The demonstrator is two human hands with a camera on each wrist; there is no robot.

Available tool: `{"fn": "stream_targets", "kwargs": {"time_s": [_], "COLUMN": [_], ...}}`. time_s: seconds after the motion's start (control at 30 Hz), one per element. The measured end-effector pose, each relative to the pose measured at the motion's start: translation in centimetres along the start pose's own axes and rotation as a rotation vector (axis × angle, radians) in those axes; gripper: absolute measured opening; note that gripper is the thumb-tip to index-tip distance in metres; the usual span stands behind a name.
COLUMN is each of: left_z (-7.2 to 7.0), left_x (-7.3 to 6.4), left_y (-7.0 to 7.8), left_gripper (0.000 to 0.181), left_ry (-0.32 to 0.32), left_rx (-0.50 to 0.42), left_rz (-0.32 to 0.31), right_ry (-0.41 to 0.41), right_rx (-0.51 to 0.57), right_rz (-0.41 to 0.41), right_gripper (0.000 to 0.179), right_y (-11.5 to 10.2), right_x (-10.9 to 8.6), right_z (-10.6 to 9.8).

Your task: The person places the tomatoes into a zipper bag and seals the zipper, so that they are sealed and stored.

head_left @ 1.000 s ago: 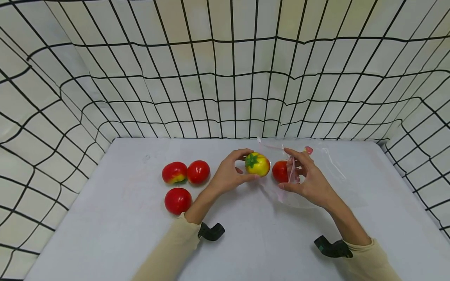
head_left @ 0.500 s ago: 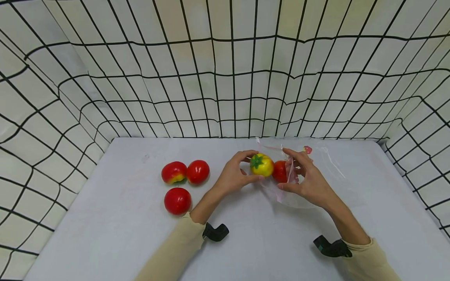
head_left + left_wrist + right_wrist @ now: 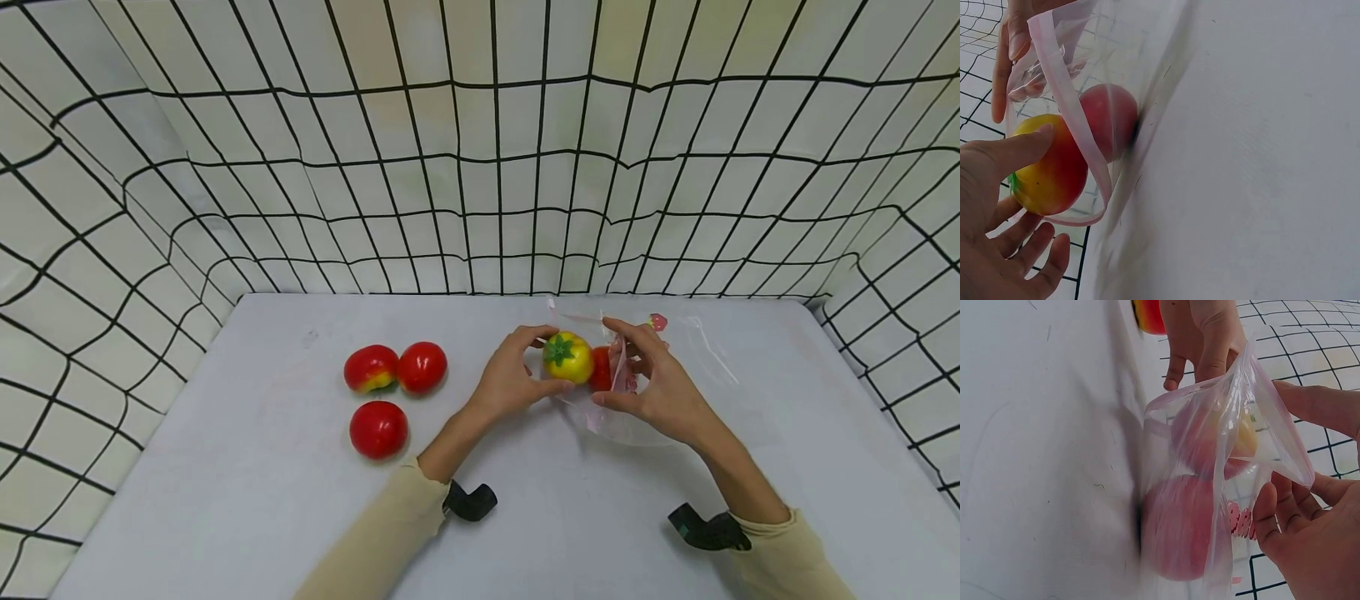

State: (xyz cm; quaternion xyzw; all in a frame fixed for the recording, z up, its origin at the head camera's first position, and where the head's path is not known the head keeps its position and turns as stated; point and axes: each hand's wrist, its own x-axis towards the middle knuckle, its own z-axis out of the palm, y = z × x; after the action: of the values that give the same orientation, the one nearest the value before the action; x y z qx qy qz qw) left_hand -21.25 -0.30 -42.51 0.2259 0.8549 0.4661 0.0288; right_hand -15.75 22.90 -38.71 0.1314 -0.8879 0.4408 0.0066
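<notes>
My left hand [image 3: 517, 373] pinches a yellow-and-red tomato [image 3: 567, 357] between thumb and fingers, its green star-shaped leaf turned up towards the head view. In the left wrist view this tomato [image 3: 1054, 165] is at the pink-edged mouth of a clear plastic bag [image 3: 1063, 75], partly inside it. A red tomato [image 3: 1110, 119] lies further inside the bag, close to the held one. On the other side, my right hand [image 3: 660, 383] holds the rim of the bag, fingers spread along its mouth. Through the film in the right wrist view, the red tomato [image 3: 1179, 528] shows blurred.
Left of my hands on the white tabletop [image 3: 262, 500] sit three more tomatoes: a red-and-yellow one [image 3: 372, 368], a red one [image 3: 423, 367] and another red one [image 3: 378, 430]. Black wire mesh [image 3: 480, 158] stands behind and along both sides.
The left hand has moved right with the yellow-and-red tomato, bringing it up against the red tomato at the bag's mouth. The right hand has barely moved.
</notes>
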Motion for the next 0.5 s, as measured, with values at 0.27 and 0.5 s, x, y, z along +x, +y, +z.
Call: {"fn": "stream_targets", "kwargs": {"time_s": [0.27, 0.5], "left_z": [0.6, 1.1], "left_x": [0.0, 0.0], "left_y": [0.1, 0.3], "left_gripper": [0.071, 0.075], "left_ry": [-0.017, -0.024], "left_rx": [0.032, 0.036], "left_rz": [0.02, 0.024], "right_ry": [0.004, 0.011], "right_rx": [0.031, 0.004], "right_rz": [-0.007, -0.022], "right_gripper": [0.094, 0.094], "right_y": [0.0, 0.0], "right_x": [0.0, -0.1], "right_z": [0.1, 0.1]}}
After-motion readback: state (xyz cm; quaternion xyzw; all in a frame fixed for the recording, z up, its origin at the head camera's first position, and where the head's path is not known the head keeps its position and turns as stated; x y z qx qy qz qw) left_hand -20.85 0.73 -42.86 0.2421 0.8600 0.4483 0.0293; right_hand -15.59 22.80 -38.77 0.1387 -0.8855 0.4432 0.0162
